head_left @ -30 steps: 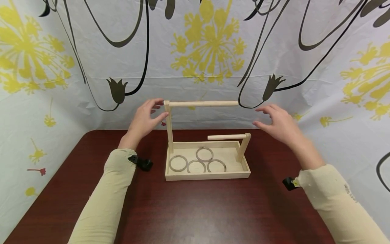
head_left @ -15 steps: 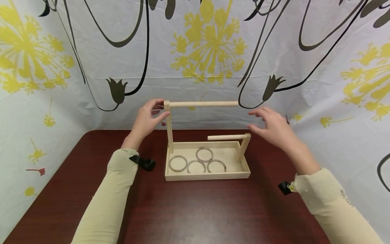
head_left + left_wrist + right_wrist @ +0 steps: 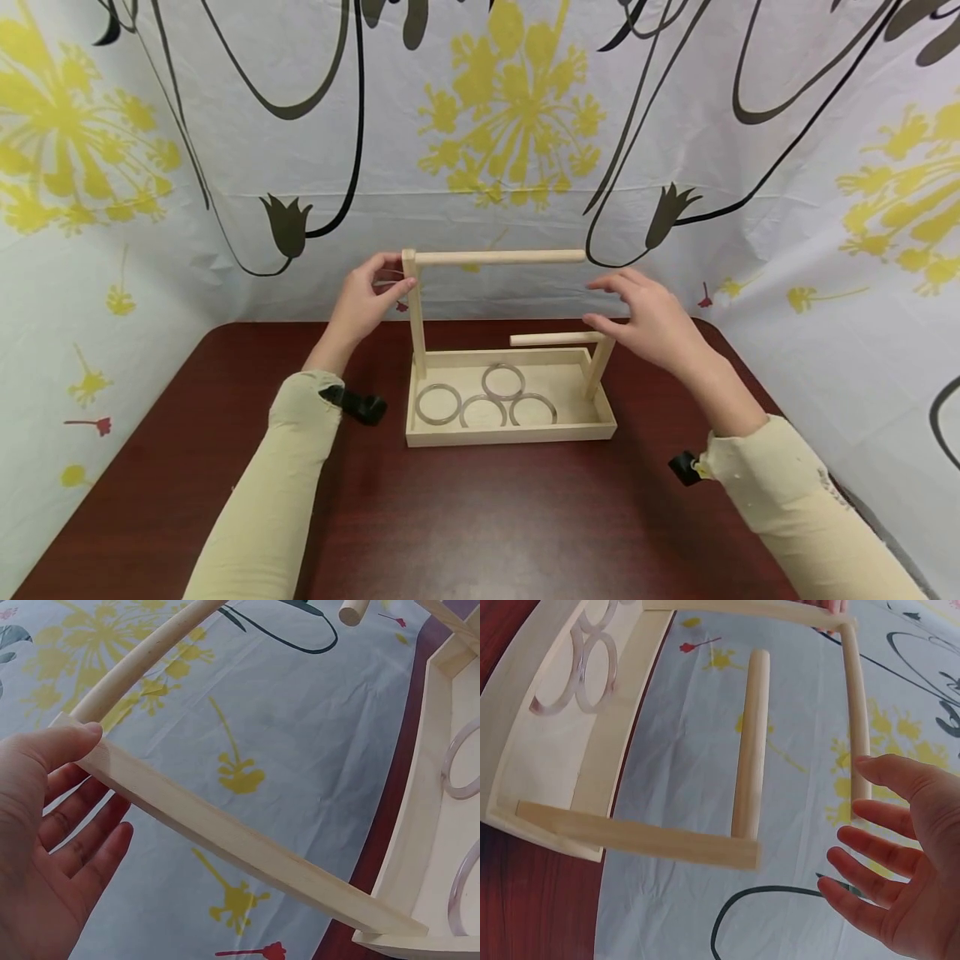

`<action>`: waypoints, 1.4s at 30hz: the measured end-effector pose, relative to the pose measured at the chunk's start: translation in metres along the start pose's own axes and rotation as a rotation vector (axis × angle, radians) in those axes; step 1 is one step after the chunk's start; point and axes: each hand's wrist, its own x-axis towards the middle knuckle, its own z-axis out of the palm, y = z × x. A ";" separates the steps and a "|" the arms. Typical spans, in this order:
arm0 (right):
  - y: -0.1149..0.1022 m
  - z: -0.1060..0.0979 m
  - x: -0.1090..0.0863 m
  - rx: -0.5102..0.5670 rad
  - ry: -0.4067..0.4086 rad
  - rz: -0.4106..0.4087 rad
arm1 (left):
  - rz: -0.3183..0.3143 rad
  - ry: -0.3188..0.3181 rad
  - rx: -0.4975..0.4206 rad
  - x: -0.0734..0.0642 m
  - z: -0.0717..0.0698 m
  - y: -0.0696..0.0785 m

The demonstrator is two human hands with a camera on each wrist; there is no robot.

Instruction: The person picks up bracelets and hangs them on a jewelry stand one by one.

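A wooden tray (image 3: 510, 434) carries a tall post (image 3: 416, 325) at its left end and a short post (image 3: 597, 367) at its right. From each post a dowel juts inward: a long upper dowel (image 3: 498, 257) and a short lower dowel (image 3: 555, 339). My left hand (image 3: 360, 300) pinches the top of the tall post; in the left wrist view the thumb (image 3: 71, 742) presses its face, fingers behind. My right hand (image 3: 645, 321) holds nothing, its fingers spread near the long dowel's free end, overlapping the short post's top in the head view.
Several clear rings, among them a left ring (image 3: 438, 386) and a back ring (image 3: 503, 365), lie flat in the tray. The tray stands on a dark red-brown table (image 3: 480, 517). A patterned white cloth (image 3: 480, 217) hangs behind the table and along both sides.
My right hand has moved left and slightly down, toward the long dowel's free end. My left hand has closed in on the tall post's top. The rings and tray have stayed put.
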 end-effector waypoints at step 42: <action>-0.050 0.042 0.004 0.111 -0.021 -0.089 | -0.041 0.011 -0.029 0.000 0.005 -0.006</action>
